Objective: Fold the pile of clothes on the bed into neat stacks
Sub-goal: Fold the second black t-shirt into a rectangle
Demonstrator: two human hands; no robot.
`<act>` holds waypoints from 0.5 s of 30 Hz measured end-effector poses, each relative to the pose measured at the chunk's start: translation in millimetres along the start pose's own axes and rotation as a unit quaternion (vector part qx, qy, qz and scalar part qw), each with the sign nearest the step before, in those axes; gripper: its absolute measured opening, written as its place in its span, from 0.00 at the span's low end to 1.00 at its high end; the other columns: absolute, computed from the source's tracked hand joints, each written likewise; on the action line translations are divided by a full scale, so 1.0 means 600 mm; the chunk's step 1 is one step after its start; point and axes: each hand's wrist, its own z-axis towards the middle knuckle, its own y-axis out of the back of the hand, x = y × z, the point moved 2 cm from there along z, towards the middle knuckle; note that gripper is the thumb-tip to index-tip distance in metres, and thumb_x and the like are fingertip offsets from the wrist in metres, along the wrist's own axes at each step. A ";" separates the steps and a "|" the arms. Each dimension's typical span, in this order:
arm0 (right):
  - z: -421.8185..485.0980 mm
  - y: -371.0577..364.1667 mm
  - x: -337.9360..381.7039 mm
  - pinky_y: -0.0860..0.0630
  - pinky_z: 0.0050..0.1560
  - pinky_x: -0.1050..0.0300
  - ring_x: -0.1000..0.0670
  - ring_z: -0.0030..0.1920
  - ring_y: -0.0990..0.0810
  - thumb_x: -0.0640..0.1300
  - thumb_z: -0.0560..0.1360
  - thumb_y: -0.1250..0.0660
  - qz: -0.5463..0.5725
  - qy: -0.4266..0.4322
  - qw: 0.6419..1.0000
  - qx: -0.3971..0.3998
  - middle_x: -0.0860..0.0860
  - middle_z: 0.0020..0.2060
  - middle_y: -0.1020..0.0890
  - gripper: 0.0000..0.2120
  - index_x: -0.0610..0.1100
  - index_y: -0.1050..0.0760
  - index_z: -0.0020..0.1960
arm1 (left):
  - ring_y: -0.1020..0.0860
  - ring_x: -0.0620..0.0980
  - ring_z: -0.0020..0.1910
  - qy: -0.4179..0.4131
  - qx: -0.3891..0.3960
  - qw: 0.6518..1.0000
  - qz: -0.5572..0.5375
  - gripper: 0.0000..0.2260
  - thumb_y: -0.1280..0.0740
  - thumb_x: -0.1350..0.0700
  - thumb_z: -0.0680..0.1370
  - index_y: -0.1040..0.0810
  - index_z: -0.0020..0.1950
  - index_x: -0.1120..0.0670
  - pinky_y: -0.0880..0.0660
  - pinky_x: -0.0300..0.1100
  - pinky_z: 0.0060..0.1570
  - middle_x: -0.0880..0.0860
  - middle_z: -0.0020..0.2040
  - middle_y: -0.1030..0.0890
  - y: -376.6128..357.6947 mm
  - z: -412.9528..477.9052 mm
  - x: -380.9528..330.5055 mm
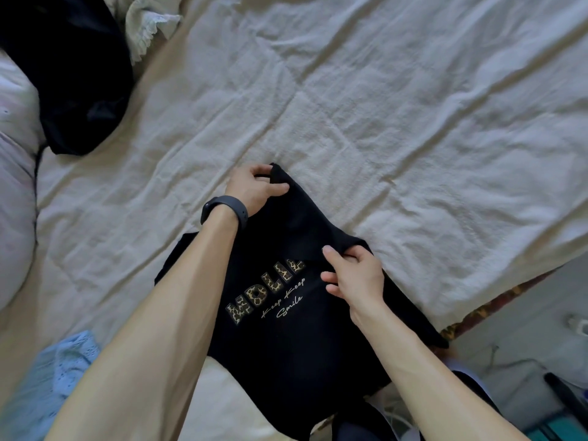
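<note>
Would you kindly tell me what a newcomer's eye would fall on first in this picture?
The black T-shirt with leopard-print lettering, low at centre on the cream bedspread, stands out first; the left hand pinches its far corner, the right hand grips a fold by the print. Then come a dark heap of clothes at top left and a light blue garment at bottom left.

- one wide-angle view, worn on the head, faces forward and steeply down over the bed [413, 106];
- it rides close above the forearms; left hand [254, 190] and right hand [357, 276], both pinching the black shirt [286, 342], sit low and central;
- floor [512, 332] edges the lower right corner
</note>
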 end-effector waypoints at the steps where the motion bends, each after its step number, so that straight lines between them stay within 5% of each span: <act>1: 0.001 0.000 -0.002 0.22 0.29 0.62 0.53 0.35 0.13 0.51 0.76 0.25 -0.025 0.013 1.000 -0.006 0.55 0.41 0.14 0.09 0.48 0.22 0.49 | 0.18 0.44 0.45 0.005 0.002 1.000 -0.010 0.16 0.21 0.55 0.71 0.23 0.55 0.48 0.24 0.38 0.40 0.47 0.49 0.19 0.000 0.001 0.000; 6: 0.004 0.007 0.003 0.23 0.28 0.64 0.55 0.32 0.15 0.55 0.76 0.28 -0.135 0.069 0.988 -0.008 0.58 0.34 0.16 0.11 0.49 0.23 0.47 | 0.19 0.42 0.44 -0.034 -0.054 0.998 -0.001 0.17 0.22 0.54 0.71 0.26 0.52 0.44 0.24 0.36 0.37 0.46 0.49 0.19 -0.016 -0.007 0.003; 8: 0.001 0.017 0.011 0.21 0.29 0.62 0.55 0.31 0.15 0.61 0.75 0.29 -0.223 0.082 0.971 0.006 0.58 0.32 0.16 0.14 0.50 0.23 0.48 | 0.22 0.40 0.47 -0.068 -0.093 0.993 0.026 0.20 0.24 0.51 0.72 0.27 0.59 0.44 0.26 0.34 0.40 0.43 0.51 0.22 -0.025 -0.037 0.011; 12: -0.019 0.055 0.041 0.17 0.40 0.55 0.59 0.30 0.17 0.64 0.75 0.36 -0.472 0.109 0.873 0.057 0.62 0.31 0.16 0.13 0.55 0.23 0.44 | 0.26 0.49 0.59 -0.157 -0.244 0.941 0.176 0.20 0.32 0.52 0.77 0.28 0.68 0.50 0.25 0.45 0.56 0.49 0.64 0.26 -0.065 -0.138 0.069; 15: -0.026 0.054 0.083 0.21 0.36 0.60 0.63 0.34 0.20 0.61 0.78 0.41 -0.554 0.281 0.782 0.040 0.64 0.31 0.18 0.13 0.57 0.22 0.45 | 0.28 0.54 0.68 -0.180 -0.288 0.907 0.250 0.22 0.32 0.49 0.78 0.26 0.70 0.54 0.28 0.54 0.65 0.53 0.71 0.27 -0.127 -0.193 0.122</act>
